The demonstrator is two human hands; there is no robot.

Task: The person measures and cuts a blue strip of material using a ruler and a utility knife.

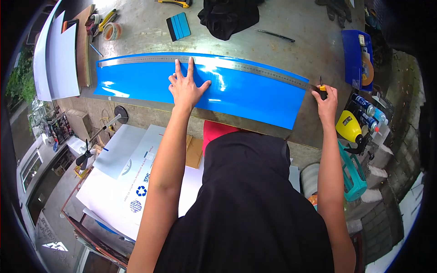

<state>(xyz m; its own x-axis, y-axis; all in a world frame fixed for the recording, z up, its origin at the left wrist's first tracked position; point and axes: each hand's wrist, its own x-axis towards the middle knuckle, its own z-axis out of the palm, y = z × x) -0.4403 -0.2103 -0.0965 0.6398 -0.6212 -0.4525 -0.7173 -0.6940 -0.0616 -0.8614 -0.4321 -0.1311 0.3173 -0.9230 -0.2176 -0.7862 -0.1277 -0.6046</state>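
Note:
A long, glossy blue sheet (pixel 255 98) lies across the metal table (pixel 150 29). Along its far edge runs a steel ruler (pixel 246 68), its right end reaching just past the sheet's corner. My left hand (pixel 185 89) presses down left of the sheet's middle, fingers spread, two fingertips on the ruler. Beyond the sheet's right end, my right hand (pixel 328 102) is closed around a yellow and black utility knife (pixel 323 90) with its blade pointing away from me. The right fingertips are close to the ruler's end.
Behind the sheet lie a blue squeegee (pixel 178 26), a black cloth (pixel 227 17), a thin dark tool (pixel 275 35) and a yellow cutter (pixel 174 3). A tape roll (pixel 112 31) sits left. At right are a blue bin (pixel 349 57) and a yellow spray bottle (pixel 348 126).

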